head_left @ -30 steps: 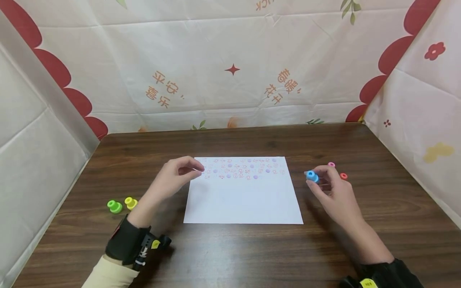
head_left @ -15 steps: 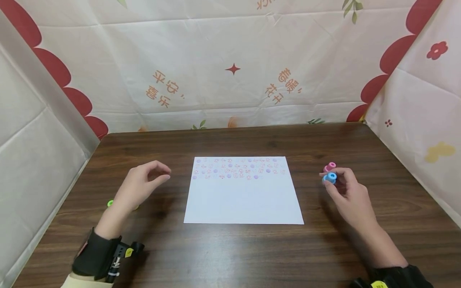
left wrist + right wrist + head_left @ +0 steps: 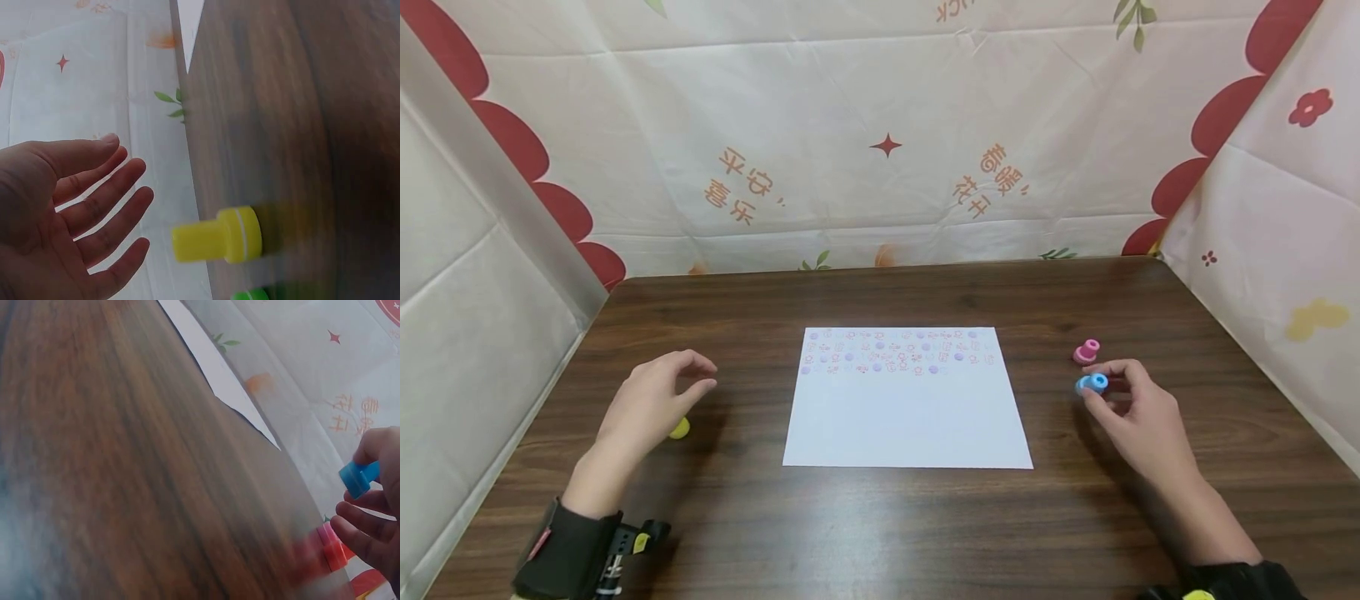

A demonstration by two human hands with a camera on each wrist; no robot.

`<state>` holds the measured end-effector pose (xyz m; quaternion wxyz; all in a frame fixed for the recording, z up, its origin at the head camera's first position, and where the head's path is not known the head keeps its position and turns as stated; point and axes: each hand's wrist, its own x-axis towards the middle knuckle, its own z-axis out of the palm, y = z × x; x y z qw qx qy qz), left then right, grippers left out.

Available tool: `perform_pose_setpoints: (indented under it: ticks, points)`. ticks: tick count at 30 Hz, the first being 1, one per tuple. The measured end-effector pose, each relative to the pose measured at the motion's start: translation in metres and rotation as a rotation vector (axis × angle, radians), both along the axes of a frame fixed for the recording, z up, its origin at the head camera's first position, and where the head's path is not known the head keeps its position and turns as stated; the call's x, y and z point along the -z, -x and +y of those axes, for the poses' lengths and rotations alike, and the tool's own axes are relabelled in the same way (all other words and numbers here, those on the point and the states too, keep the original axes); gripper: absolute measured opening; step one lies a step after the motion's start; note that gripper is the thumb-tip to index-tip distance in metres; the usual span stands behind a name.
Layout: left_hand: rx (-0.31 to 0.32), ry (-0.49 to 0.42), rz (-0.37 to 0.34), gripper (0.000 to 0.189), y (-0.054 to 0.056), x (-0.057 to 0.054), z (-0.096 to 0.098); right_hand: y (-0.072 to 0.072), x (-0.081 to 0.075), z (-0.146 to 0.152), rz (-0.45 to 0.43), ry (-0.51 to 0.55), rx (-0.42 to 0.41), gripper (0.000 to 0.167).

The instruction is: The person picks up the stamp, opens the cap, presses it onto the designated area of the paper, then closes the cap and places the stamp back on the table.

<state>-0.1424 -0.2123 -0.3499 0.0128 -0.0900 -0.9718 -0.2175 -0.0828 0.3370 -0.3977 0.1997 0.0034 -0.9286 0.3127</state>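
A blue toy stamp [image 3: 1091,383] is pinched between the thumb and fingers of my right hand [image 3: 1142,421], to the right of the paper. Beyond that hand a pink stamp [image 3: 1086,352] stands on the table; a red stamp [image 3: 335,556] beside it shows in the right wrist view but is hidden by the hand from the head. My left hand [image 3: 651,402] holds nothing, its fingers loosely bent, left of the paper. Close by it is a yellow stamp [image 3: 219,235], partly covered in the head view. A green stamp [image 3: 251,294] peeks in at the left wrist view's lower edge.
A white sheet of paper [image 3: 906,421] lies mid-table, with rows of small red and purple prints on its far half. The brown wooden table [image 3: 850,533] ends at a pale printed cloth [image 3: 880,92] behind, with more cloth along both sides.
My left hand has drawn away from the paper's left edge toward the yellow and green stamps. My right hand has shifted slightly right and nearer, carrying the blue stamp.
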Motion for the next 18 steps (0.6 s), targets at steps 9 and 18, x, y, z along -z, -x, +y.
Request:
perform_pose_setpoints:
  ticks: [9,18]
  points:
    - [-0.039,0.081,-0.003,0.026,-0.005,0.004,-0.013,-0.001,0.006,0.009,-0.009,-0.068,0.014,0.027]
    - [-0.04,0.101,-0.026,0.029,-0.007,0.01,-0.024,0.0,0.005,0.012,-0.082,-0.106,0.034,0.027]
